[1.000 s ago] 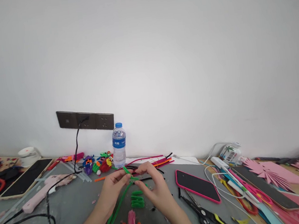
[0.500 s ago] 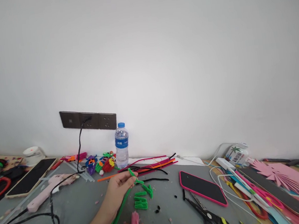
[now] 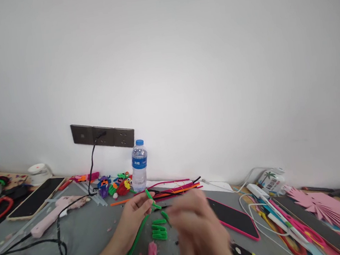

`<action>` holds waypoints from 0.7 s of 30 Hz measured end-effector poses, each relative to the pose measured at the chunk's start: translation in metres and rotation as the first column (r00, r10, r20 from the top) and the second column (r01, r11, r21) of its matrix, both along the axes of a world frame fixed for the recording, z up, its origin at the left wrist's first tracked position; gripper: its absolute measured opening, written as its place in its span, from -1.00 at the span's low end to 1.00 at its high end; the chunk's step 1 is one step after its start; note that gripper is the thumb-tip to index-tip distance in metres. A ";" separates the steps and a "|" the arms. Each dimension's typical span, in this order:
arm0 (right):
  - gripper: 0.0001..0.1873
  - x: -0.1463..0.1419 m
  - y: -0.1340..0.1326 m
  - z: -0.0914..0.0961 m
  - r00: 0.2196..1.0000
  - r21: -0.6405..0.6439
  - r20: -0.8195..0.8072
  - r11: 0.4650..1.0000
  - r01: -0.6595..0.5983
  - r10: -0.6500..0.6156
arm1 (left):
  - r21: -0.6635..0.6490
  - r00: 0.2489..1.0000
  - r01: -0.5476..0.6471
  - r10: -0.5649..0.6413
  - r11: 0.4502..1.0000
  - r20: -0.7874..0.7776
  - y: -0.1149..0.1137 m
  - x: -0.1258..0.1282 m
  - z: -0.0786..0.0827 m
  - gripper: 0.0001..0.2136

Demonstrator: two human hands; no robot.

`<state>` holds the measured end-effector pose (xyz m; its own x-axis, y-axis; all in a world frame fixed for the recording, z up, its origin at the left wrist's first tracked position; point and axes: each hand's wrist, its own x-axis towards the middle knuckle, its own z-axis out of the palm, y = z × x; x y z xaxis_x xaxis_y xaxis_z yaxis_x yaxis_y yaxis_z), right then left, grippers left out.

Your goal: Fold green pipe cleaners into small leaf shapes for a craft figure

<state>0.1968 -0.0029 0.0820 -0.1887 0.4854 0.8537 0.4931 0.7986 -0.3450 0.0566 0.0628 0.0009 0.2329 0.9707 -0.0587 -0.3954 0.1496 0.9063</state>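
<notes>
Pipe-cleaner piece [image 3: 150, 196], short and green, is pinched between thumb and fingers of the left hand [image 3: 133, 213], above the grey surface [image 3: 88, 235]. Right hand [image 3: 199, 226] is blurred; whether anything is gripped in its fingers, or whether they are closed, cannot be told. Pink-cased phone [image 3: 235, 218] is partly hidden behind it. Folded green lengths [image 3: 159, 232] are laid between the hands, just beyond a pink-topped figure [image 3: 153, 253]. Water bottle [image 3: 140, 172] is stood farther back, near the wall [image 3: 165, 83].

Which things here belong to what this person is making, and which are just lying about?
Probably part of the work:
- green pipe cleaner in the left hand
- folded green pieces nearby

Probably just lying about:
- water bottle
- pink-edged phone
- pale-edged phone
</notes>
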 end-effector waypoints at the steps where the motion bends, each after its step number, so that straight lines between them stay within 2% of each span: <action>1: -0.73 0.000 0.007 -0.010 0.999 -0.031 -0.040 0.999 0.023 -0.024 | -0.014 0.999 -0.001 0.001 1.000 0.037 0.000 0.000 0.000 -0.70; 4: -0.82 0.001 0.033 -0.045 0.997 -0.195 -0.058 0.980 0.038 -0.050 | -0.076 0.993 -0.014 0.022 0.997 0.116 0.002 -0.001 -0.001 -0.72; 6: -0.89 0.003 0.047 -0.065 0.997 -0.345 -0.071 0.938 -0.012 -0.013 | -0.111 0.989 -0.014 0.030 0.994 0.144 0.003 -0.002 -0.002 -0.73; 8: -0.92 0.004 0.055 -0.078 0.991 -0.451 -0.132 0.888 -0.089 0.032 | -0.130 0.986 -0.012 0.034 0.991 0.166 0.004 -0.003 -0.002 -0.74; 13: -0.91 0.007 0.058 -0.078 0.949 -0.563 -0.315 0.799 -0.213 0.032 | -0.157 0.986 -0.038 0.063 0.987 0.155 0.003 -0.002 -0.002 -0.75; 18: -0.91 0.009 0.059 -0.077 0.902 -0.554 -0.427 0.768 -0.320 0.068 | -0.098 0.994 -0.014 0.024 0.995 0.103 0.001 -0.003 0.004 -0.73; 21: -0.87 0.012 0.062 -0.081 0.884 -0.562 -0.459 0.740 -0.371 0.095 | -0.058 0.999 0.035 -0.034 0.998 0.015 0.000 -0.004 0.009 -0.72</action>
